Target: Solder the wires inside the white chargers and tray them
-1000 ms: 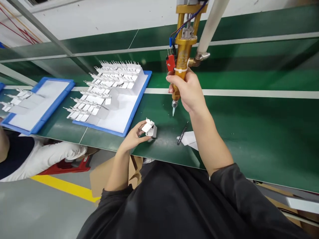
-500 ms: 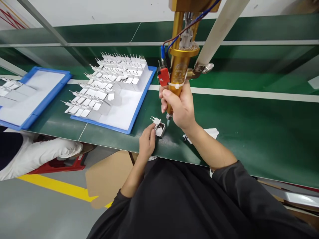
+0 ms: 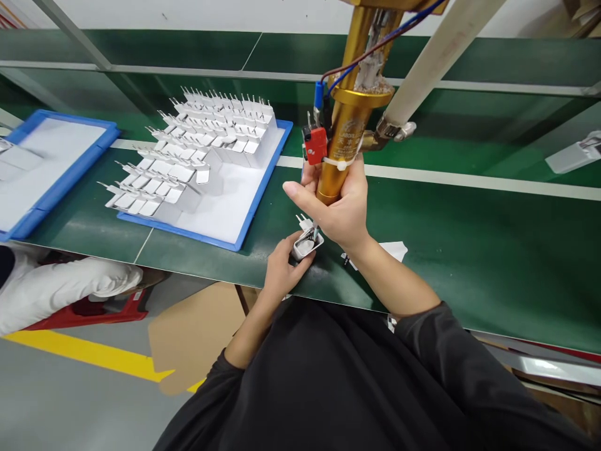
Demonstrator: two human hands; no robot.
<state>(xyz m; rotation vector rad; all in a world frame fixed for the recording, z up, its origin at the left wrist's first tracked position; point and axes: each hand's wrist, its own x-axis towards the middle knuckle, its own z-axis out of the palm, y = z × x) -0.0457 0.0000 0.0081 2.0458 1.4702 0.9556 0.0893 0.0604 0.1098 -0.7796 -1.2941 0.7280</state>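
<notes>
2 hands (image 3: 345, 213), gold dispenser (image 3: 348, 134), white plug casing (image 3: 306, 245)

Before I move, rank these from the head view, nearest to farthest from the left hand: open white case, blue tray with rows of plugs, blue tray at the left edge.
1. Open white case: held in the left hand.
2. Near blue tray, bearing rows of plugs: left of the hand, farther back.
3. Far blue tray: beyond that one, at the picture's left edge.
</notes>
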